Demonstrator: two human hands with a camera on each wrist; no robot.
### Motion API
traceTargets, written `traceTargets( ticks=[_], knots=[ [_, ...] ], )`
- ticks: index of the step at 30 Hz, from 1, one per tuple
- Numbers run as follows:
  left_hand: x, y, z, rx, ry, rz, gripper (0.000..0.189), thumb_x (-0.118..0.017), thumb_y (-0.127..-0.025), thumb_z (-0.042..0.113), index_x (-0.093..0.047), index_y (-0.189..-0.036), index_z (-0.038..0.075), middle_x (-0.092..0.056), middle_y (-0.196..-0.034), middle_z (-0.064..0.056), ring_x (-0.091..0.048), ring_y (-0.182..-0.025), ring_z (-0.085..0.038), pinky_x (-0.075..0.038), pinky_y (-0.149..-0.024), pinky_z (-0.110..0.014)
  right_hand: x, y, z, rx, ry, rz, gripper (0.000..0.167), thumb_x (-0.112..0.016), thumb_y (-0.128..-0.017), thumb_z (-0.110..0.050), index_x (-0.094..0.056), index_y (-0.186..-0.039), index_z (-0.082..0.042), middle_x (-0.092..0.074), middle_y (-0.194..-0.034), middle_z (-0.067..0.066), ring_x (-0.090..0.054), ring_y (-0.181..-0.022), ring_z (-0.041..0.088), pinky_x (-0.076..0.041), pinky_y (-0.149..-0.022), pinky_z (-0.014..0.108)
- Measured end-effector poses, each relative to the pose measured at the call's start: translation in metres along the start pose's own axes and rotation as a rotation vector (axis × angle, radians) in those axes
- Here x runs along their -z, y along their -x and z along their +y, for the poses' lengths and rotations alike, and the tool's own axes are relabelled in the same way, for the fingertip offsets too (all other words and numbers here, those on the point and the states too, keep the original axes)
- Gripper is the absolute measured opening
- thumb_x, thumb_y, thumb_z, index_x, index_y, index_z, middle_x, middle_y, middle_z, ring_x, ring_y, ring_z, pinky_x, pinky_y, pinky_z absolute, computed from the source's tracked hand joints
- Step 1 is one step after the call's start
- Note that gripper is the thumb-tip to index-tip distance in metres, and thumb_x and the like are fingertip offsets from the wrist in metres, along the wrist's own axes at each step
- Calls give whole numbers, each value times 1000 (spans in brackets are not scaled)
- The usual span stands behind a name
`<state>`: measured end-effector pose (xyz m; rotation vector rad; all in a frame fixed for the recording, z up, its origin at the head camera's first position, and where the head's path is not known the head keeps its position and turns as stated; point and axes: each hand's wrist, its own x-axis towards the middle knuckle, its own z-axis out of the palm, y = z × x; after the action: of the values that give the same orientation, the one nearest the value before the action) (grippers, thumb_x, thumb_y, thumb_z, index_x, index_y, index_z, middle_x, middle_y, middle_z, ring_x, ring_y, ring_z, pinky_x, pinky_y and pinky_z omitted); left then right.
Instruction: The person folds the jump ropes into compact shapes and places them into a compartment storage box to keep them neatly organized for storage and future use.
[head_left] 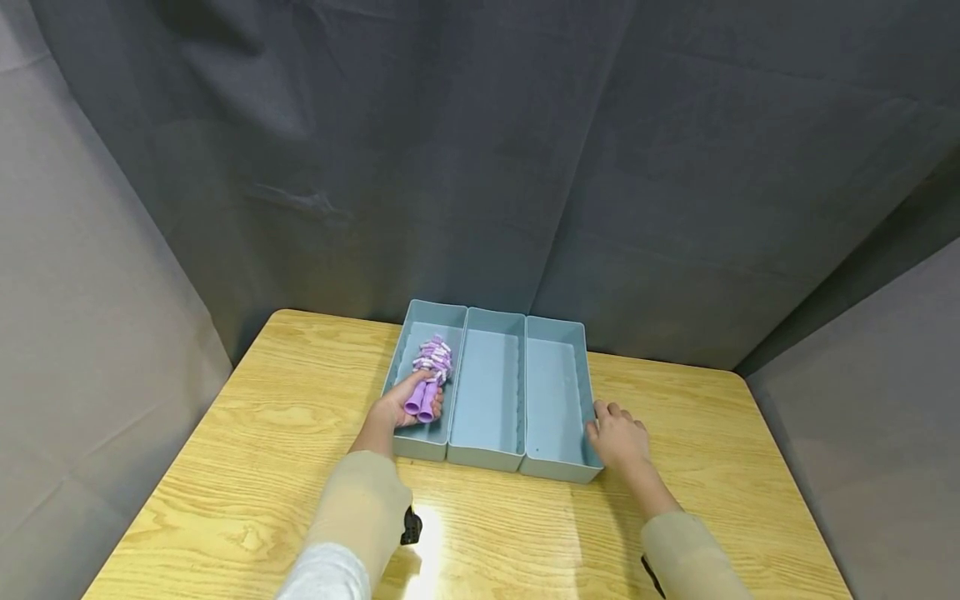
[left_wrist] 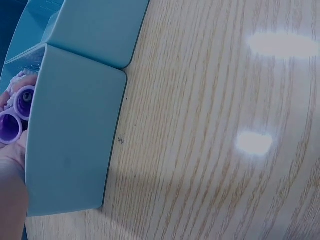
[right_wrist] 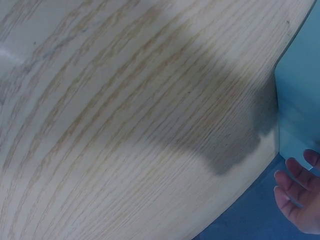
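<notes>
In the head view my left hand (head_left: 397, 403) is inside the left blue-grey tray (head_left: 420, 448), holding a bundled jump rope (head_left: 432, 357) with purple and white beads. Its fingers wrap around the two purple handles, whose hollow ends face me. Those round handle ends (left_wrist: 10, 128) also show over the tray wall in the left wrist view. On the other side, my right hand (head_left: 620, 437) is beside the outer wall of the right tray (head_left: 553, 400), fingertips right at its rim. The right wrist view shows its fingers (right_wrist: 298, 172) loosely bent, with nothing held.
A middle tray (head_left: 489, 383) of the same kind stands between the other two, side by side. All three rest on a light wood table (head_left: 300, 392) near its back edge. Dark grey cloth (head_left: 420, 167) hangs behind, and paler panels (head_left: 90, 350) flank both sides.
</notes>
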<state>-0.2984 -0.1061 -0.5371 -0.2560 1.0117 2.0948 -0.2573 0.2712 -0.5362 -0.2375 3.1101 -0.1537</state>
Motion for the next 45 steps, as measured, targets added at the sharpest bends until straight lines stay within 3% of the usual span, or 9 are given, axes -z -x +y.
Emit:
traceTargets(
  ticks=[9, 13, 20, 25, 30, 34, 36, 41, 45],
  knots=[
    [-1, 2, -1, 22, -18, 30, 36, -31, -97, 36, -43, -95, 2, -53, -77, -5, -52, -70, -13, -48, -70, -25, -1, 0, 2, 1, 6, 11, 39, -43, -92, -28, -45, -121, -2, -51, -112, 20, -52, -97, 38, -42, -74, 53],
    [0, 1, -2, 37, -57, 74, 39, -32, -96, 39, -47, -97, 3, -54, -78, -4, -51, -70, -12, -47, -66, -24, -1, 0, 1, 3, 7, 11, 40, -44, -92, -28, -45, -122, -2, -51, -112, 20, -52, -96, 38, -43, -74, 54],
    [7, -13, -7, -38, -130, 227, 46, -40, -93, 38, -44, -115, -2, -56, -77, -3, -53, -62, -11, -48, -55, -22, -1, -1, 1, 4, 6, 17, 39, -44, -92, -28, -46, -122, -3, -52, -112, 19, -53, -96, 37, -43, -74, 53],
    [11, -16, -9, -90, -198, 340, 45, -49, -90, 37, -47, -113, -2, -59, -75, -6, -59, -62, -13, -52, -59, -26, -1, -1, 2, 11, 6, 34, 38, -44, -92, -28, -47, -120, -3, -52, -111, 19, -53, -95, 37, -43, -73, 53],
    [2, -7, -13, -202, -356, 445, 46, -55, -88, 35, -53, -106, -7, -63, -74, -9, -62, -60, -15, -54, -59, -28, -1, 0, 2, 10, 4, 31, 38, -44, -92, -27, -46, -121, -3, -52, -112, 19, -53, -97, 37, -43, -74, 53],
    [-9, 2, -14, -230, -512, 595, 52, -55, -88, 37, -52, -109, -10, -59, -73, -7, -57, -58, -14, -49, -55, -25, 0, 0, 2, 10, 4, 29, 39, -44, -92, -27, -46, -122, -2, -52, -113, 20, -53, -98, 38, -43, -75, 54],
    [-9, -1, -15, -233, -550, 661, 57, -56, -87, 37, -49, -115, -12, -60, -82, -11, -58, -66, -18, -50, -61, -28, 1, 0, 2, 8, 2, 29, 40, -44, -92, -27, -46, -123, -2, -52, -114, 20, -53, -98, 38, -43, -76, 54],
    [27, -36, -23, -326, -651, 708, 73, -63, -81, 43, -47, -118, -18, -57, -105, -24, -57, -89, -27, -49, -80, -36, 1, 1, 2, 1, -3, 29, 40, -44, -92, -26, -46, -123, -1, -52, -113, 21, -52, -99, 39, -43, -76, 55],
    [64, -69, -29, -391, -748, 720, 77, -64, -78, 49, -50, -114, -18, -57, -102, -27, -58, -88, -31, -50, -77, -39, 1, 2, 2, 0, -4, 30, 39, -44, -92, -26, -46, -122, -1, -52, -113, 21, -53, -98, 39, -43, -76, 55]
  ],
)
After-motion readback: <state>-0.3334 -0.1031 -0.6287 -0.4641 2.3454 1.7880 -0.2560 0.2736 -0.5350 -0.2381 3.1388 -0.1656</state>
